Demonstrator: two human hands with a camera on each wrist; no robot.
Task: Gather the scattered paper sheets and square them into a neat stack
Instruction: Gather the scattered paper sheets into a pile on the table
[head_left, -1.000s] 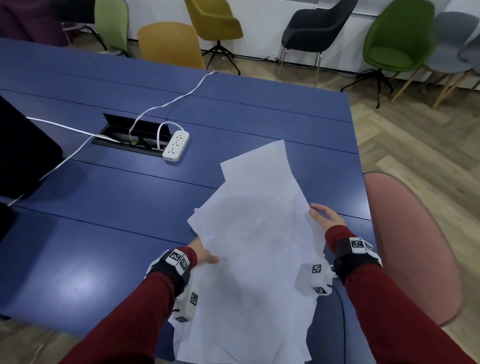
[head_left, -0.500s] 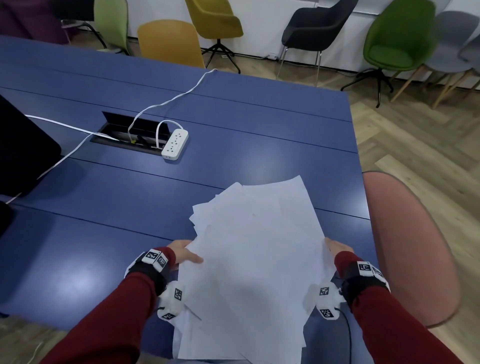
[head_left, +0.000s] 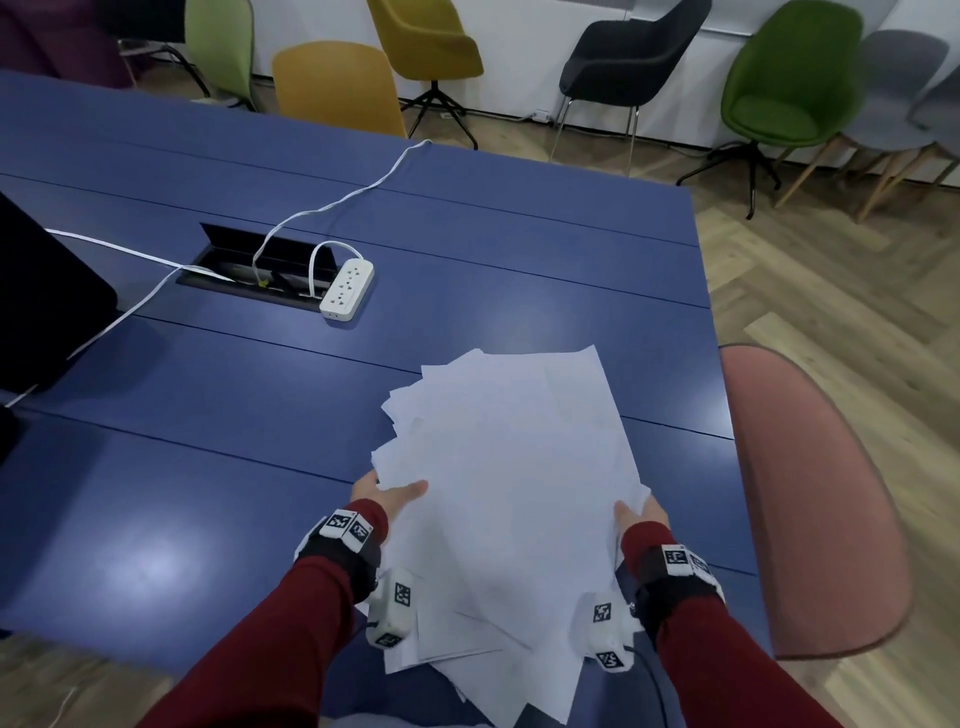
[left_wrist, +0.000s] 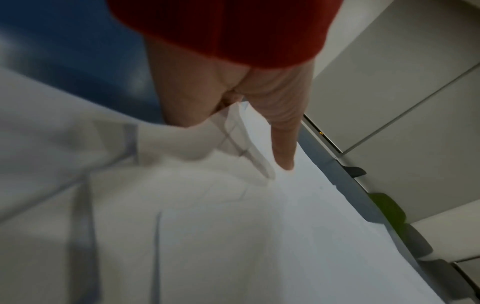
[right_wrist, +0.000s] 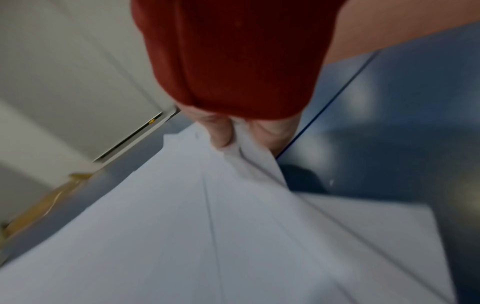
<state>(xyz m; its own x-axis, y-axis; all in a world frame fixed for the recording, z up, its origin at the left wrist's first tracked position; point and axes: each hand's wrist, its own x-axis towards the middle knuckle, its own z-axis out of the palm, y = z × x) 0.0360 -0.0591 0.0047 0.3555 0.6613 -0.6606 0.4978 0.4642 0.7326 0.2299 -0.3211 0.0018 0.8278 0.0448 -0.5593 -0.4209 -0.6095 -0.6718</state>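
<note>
paper sheets (head_left: 511, 499) | white, fanned, unsquared | lifted above table edge

No readable txt anywhere; wrist bands (head_left: 347, 526) carry only black-white square marker patterns (no letters or nos.), paper sheets (head_left: 519, 499) blank

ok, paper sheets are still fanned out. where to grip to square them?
Probably the two long side edges near mid-length, one hand from each side, as the left hand and right hand do now. The paper sheets fan at both ends, so mid-edges likely control them best.
</note>
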